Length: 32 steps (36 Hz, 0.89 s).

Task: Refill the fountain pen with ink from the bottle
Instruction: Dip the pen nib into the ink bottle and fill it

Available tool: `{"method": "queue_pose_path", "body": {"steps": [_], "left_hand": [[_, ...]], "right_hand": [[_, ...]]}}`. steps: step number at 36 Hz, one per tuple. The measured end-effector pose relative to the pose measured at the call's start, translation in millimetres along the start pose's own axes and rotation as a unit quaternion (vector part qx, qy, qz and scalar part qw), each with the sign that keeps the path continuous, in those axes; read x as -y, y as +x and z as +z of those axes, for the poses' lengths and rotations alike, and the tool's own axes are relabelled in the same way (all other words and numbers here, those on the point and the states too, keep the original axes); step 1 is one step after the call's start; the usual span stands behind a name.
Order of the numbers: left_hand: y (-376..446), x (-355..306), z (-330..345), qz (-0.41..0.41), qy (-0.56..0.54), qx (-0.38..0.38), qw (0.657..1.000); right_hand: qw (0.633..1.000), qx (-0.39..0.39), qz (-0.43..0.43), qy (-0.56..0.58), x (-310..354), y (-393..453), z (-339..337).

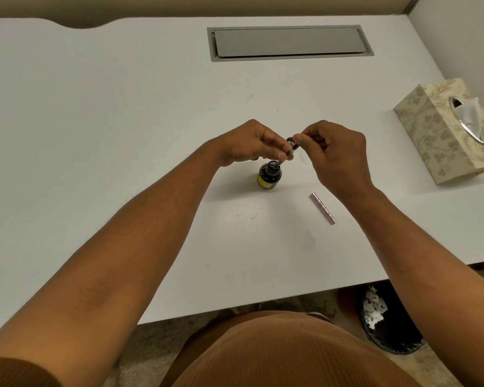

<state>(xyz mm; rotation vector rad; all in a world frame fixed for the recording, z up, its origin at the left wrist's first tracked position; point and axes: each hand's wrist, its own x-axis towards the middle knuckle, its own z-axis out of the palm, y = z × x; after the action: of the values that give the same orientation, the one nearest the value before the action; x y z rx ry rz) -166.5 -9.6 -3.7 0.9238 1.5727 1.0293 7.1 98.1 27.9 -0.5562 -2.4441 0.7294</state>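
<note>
Ink bottle (269, 175): small, dark glass, yellow label, uncapped, upright mid-desk. Pen front section with converter (287, 152): tilted, lower tip in the bottle mouth (depth unclear). Silver pen barrel (322, 208): lying flat, right of and nearer than the bottle, apart.

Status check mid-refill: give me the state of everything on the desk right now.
Ink bottle: uncapped, upright.
Pen: tip in the bottle mouth, tilted.
Left hand: gripping the pen.
Right hand: pinching the pen's top end.
Pen barrel: lying detached.
Tissue box: tissue sticking out.
</note>
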Motion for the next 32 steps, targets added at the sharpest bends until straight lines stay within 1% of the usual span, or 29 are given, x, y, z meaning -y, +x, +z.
{"method": "queue_pose_path", "body": {"steps": [6, 13, 32], "left_hand": [[-0.4, -0.4, 1.3, -0.003, -0.002, -0.008, 1.0], [0.7, -0.9, 1.7, 0.024, -0.006, -0.006, 1.0], [-4.3, -4.4, 6.9, 0.043, -0.011, -0.015, 0.999]], "right_hand": [[1.0, -0.008, 0.004, -0.006, -2.7, -2.1, 1.1], [1.0, -0.026, -0.004, -0.009, -3.2, -3.1, 2.2], [0.999, -0.042, -0.005, 0.001, 0.9, -5.8, 0.6]]}}
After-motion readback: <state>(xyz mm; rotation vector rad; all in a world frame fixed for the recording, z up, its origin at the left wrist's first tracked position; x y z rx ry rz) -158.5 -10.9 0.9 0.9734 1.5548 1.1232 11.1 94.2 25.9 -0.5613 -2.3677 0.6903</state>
